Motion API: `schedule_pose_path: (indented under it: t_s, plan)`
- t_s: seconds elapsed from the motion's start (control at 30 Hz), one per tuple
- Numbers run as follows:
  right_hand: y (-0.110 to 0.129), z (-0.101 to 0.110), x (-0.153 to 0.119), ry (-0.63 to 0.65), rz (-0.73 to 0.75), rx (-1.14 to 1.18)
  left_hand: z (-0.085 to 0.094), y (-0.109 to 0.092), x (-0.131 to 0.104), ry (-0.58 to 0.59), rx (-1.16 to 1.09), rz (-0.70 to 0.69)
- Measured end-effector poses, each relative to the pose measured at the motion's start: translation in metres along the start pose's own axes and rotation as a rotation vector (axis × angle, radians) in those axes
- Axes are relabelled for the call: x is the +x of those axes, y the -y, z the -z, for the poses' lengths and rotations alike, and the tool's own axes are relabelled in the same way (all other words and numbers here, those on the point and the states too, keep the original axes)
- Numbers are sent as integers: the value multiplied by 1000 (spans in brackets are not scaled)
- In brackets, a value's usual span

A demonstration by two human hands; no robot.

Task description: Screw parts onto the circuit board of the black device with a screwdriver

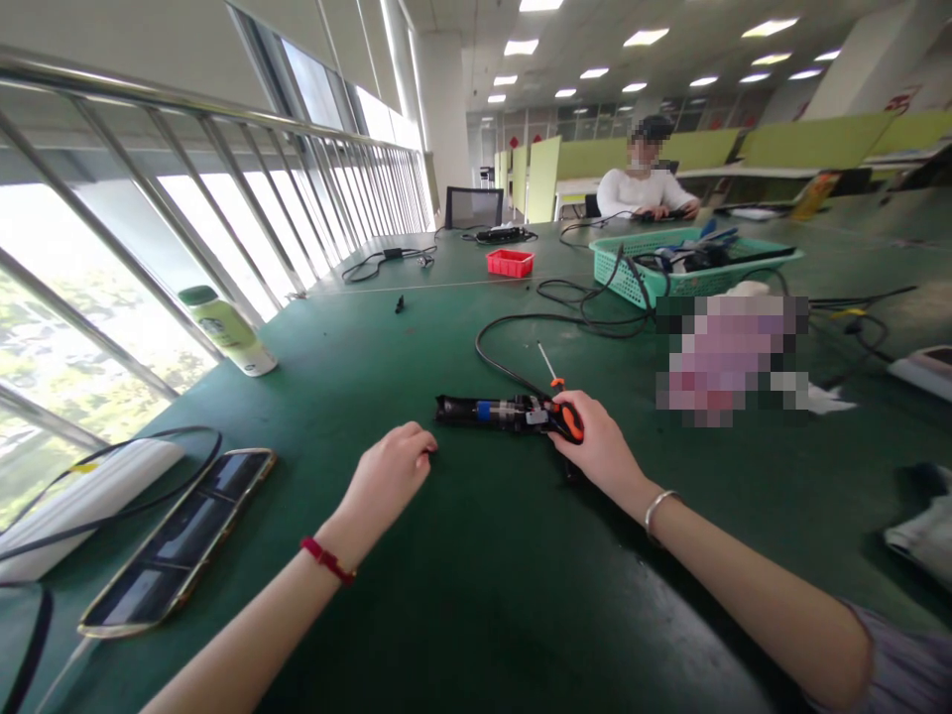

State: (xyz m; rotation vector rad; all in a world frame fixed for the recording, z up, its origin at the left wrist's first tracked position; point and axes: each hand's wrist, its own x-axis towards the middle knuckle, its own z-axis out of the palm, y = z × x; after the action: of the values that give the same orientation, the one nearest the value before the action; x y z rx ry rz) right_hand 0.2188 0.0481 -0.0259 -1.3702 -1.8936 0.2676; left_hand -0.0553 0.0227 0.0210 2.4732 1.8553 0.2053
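Observation:
A long black corded device [487, 412] lies on the green table [461, 555], with its inner parts and a blue band showing. My right hand [595, 451] is closed round a screwdriver [571, 422] with an orange and black handle, over the device's right end. The thin metal shaft points away from me. Near the device's left end, my left hand [394, 461] rests low over the table with its fingers curled in. Whatever those fingers hold, if anything, is hidden.
A green basket [632, 278] of tools and cables stands at the back right, by a red tray [510, 263]. To the left are a bottle [230, 332], a phone [182, 545] and a white bar [89, 506]. Across the table sits another person [644, 183].

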Motion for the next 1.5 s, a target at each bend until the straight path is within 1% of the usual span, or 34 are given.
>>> schedule_pose_path:
  t_s: [0.07,0.13,0.17,0.23,0.33,0.4,0.57,0.67,0.73,0.8,0.9,1.0,1.13,1.37,1.5]
  plan:
    - [2,-1,1,-7,15,-31,-6,-27,-1,26,-47,-132]
    - [6,-3,3,-8,30,-67,-12,-47,3,24,-73,-217]
    - [8,-4,4,-5,39,-85,-15,-53,6,12,-73,-250]
    - [14,-8,6,5,58,-115,-21,-60,14,-32,-93,-287]
    - [24,-16,9,-7,56,-145,-29,-59,21,-117,-172,-284]
    - [27,-20,10,-25,44,-142,-33,-55,21,-149,-249,-277]
    - [22,-18,11,10,84,-53,-38,-49,19,-197,-522,-247]
    - [17,-15,12,26,99,0,-35,-50,23,-302,-636,-211]
    - [16,-14,13,32,103,25,-33,-51,29,-387,-658,-208]
    - [17,-15,13,44,112,44,-32,-52,37,-435,-668,-226]
    - [18,-16,12,65,131,64,-35,-51,48,-458,-689,-235]
    - [18,-17,11,75,142,75,-39,-50,54,-474,-717,-221]
    - [17,-17,12,77,142,80,-42,-50,55,-481,-741,-223]
    - [18,-17,13,80,139,82,-41,-49,54,-508,-667,-263]
    - [18,-17,13,83,136,79,-42,-48,54,-500,-647,-277]
